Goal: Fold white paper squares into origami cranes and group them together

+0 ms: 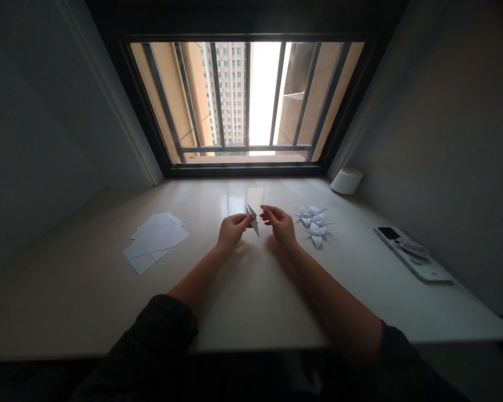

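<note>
Left fingers (246, 220) pinch folded paper (255, 228) well inside the table edge (251, 345); right fingers (269, 213) curl beside, grip unclear.

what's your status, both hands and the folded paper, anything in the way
Left hand pinching folded paper. Right hand alongside, apart from it. No obstacle seen between them; folded pieces lie right, flat sheets left.

Tabletop (243, 301) is smooth and glossy, loose sheets (156, 240) are flat matt paper, folded piece (253, 220) and petalled shapes (317, 226) are creased matt paper, sleeves (163, 321) are dull cloth, phone (425, 266) looks smooth, window bars (247, 95) look metal.
</note>
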`<state>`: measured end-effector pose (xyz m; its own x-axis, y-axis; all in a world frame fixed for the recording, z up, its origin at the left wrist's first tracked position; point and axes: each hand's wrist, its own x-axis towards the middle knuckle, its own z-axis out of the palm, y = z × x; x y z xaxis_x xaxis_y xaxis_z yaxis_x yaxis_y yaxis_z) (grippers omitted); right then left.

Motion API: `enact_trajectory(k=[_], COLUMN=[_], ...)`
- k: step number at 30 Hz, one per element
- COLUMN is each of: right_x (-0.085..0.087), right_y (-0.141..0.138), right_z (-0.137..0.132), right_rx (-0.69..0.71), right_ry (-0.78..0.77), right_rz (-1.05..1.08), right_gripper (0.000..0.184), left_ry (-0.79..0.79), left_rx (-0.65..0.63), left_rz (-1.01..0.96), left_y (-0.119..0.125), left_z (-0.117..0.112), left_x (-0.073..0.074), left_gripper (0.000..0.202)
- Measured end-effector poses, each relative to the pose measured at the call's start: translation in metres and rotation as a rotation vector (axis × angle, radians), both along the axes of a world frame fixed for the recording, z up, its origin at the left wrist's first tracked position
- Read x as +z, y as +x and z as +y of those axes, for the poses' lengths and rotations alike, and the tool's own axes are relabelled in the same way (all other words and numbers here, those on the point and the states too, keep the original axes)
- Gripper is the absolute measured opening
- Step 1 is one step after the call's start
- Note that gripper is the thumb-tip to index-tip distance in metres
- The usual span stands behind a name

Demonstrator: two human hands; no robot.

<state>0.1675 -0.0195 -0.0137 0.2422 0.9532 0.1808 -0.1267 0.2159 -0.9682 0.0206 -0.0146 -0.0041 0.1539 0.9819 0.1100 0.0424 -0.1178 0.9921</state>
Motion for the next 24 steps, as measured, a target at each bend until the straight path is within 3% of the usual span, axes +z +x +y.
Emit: enact_trajectory(k=[5,17,24], right_x=[-0.0052,-0.0052,-0.0057], right_y=[-0.0035,-0.0087,-0.0089], right_z=[-0.0020,-0.0048,-0.0045], right_rx=[0.228,0.267,0.356], right_ry=[0.012,0.160,0.185], right_rz=[-0.113,-0.162,-0.254], right_gripper=[0.033,0.044,0.026], left_ry=[-0.119,-0.120,-0.131], left_rx=[0.106,0.142,0.143], left_rz=[-0.172,-0.211,-0.214], left_y=[-0.0051,-0.0030,-0.0022], left_z=[0.0041,0.0009,0.0024], left_x=[0.0030,0.0048,-0.0001], left_gripper=[0.046,0.044,0.044])
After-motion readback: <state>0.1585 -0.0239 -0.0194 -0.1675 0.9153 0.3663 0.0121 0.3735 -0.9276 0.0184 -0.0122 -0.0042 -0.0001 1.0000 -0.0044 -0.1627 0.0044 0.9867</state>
